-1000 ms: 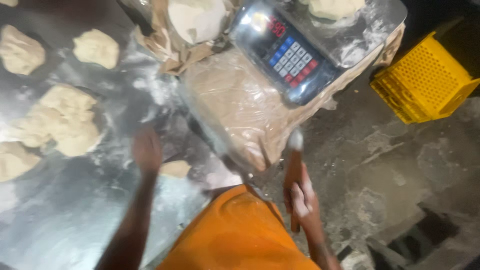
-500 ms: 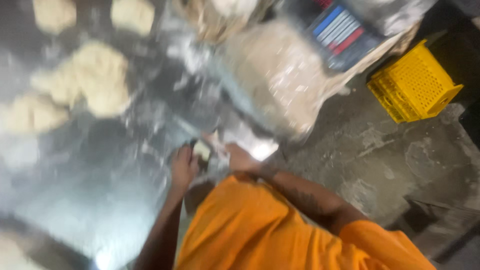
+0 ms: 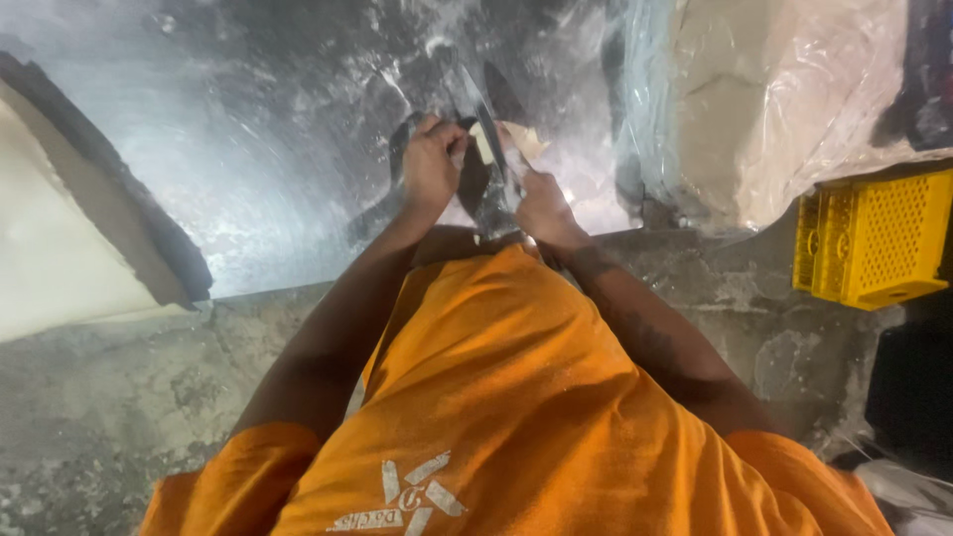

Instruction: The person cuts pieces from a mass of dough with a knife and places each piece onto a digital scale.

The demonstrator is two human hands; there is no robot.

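— Flour-dusted metal makes up the table [image 3: 268, 169], with rough concrete floor [image 3: 89, 397] below its edge. What can't you make out?

— Plenty. At the left, a pale slab on a dark board [image 3: 60, 248] is cut off by the frame, and I can't say what it is. At the upper right, a big pale mass under clear plastic sheet [image 3: 784, 99] runs off the top. A yellow plastic crate [image 3: 874, 243] stands on the floor at the right, partly cropped. The orange shirt [image 3: 516, 417] fills the lower middle and hides whatever is beneath.

— And the hands?

— Both are close together at the table's near edge. The left hand [image 3: 429, 164] is curled, its fingertips on a small pale piece of dough [image 3: 486, 144]. The right hand [image 3: 544, 203] grips a dark flat scraper [image 3: 488, 169], blade pointing away from the body.

— Where does the dough sit?

— Between the two hands, against the blade. Whether it is stuck to the blade or just pinched there, I cannot tell; the hands cover much of it.
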